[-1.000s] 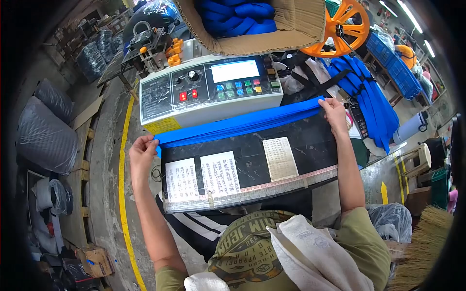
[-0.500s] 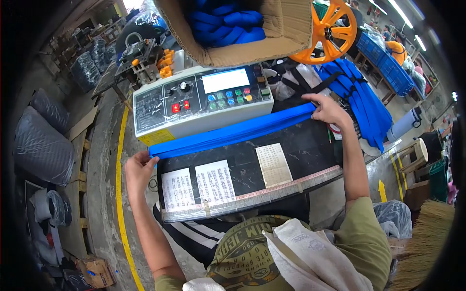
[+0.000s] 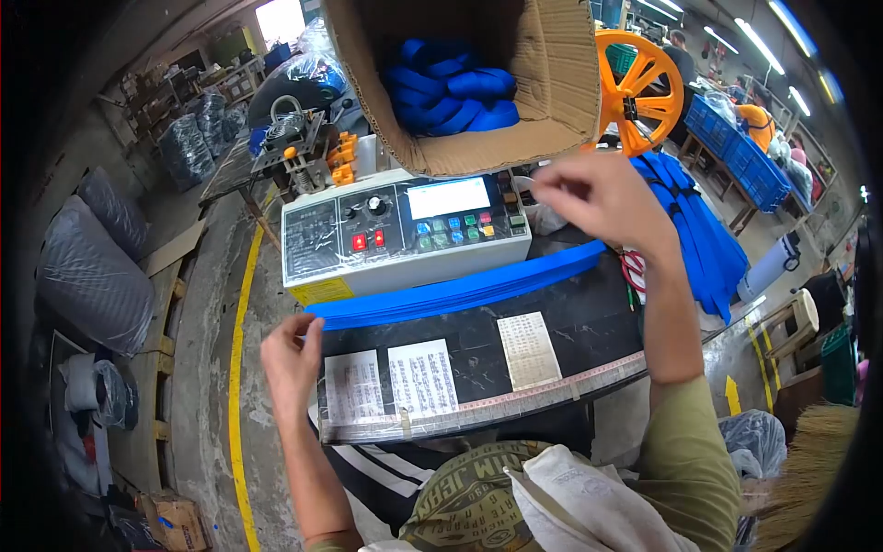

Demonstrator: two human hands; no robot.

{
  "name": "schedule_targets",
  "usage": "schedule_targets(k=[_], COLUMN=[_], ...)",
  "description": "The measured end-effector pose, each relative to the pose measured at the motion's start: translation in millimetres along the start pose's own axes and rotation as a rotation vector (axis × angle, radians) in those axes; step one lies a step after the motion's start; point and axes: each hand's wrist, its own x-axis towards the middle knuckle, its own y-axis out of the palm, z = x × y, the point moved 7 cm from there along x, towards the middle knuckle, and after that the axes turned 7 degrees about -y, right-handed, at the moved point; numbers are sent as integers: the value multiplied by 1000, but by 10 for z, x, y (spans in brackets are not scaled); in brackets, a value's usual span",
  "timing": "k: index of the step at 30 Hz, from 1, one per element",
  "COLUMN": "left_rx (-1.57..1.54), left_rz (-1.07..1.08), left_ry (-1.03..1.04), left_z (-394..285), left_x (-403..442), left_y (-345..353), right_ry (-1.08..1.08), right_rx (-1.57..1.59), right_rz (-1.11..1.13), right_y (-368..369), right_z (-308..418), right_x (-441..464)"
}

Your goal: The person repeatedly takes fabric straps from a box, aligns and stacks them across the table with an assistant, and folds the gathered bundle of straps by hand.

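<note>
A bundle of long blue webbing strips lies across the black tabletop in front of the control machine. At its left end is my left hand, fingers curled and thumb apart, with nothing visible in it. My right hand is raised above the strips' right end, in front of the machine's right side and just below the cardboard box. Its fingers are bent with a gap to the thumb, and I see nothing held. More blue webbing lies looped inside the box.
Printed paper sheets and a measuring tape lie along the table's near edge. Red-handled scissors sit at the right. Behind stand an orange reel and hanging blue straps. A broom stands lower right.
Both hands have let go of the webbing strips, which now rest on the table. My right hand has risen toward the box; my left hand has drawn slightly away. The whole view has shifted.
</note>
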Motion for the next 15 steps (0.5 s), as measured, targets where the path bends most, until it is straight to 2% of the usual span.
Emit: schedule_targets(k=[2, 4, 7, 10, 11, 14, 15], left_rx=[-166, -187, -233, -283, -317, -384, -494], left_rz=[32, 75, 157, 237, 256, 298, 349], left_ry=[2, 54, 111, 123, 129, 123, 152], left_z=[-200, -464, -776, -875, -870, -835, -898], left_x=[-142, -331, -585, -726, -753, -837, -875], left_y=[94, 183, 224, 181, 157, 155, 206], right_ry=[-48, -217, -176, -238, -246, -395, -426], right_rx=[-75, -302, -459, -620, -621, -379, -262], right_rz=[-18, -21, -55, 77, 79, -81, -121], right_y=[61, 273, 627, 794, 795, 525, 461], right_z=[56, -86, -433, -480, -477, 376, 654], right_x=[478, 960, 1379, 1525, 1491, 975, 750])
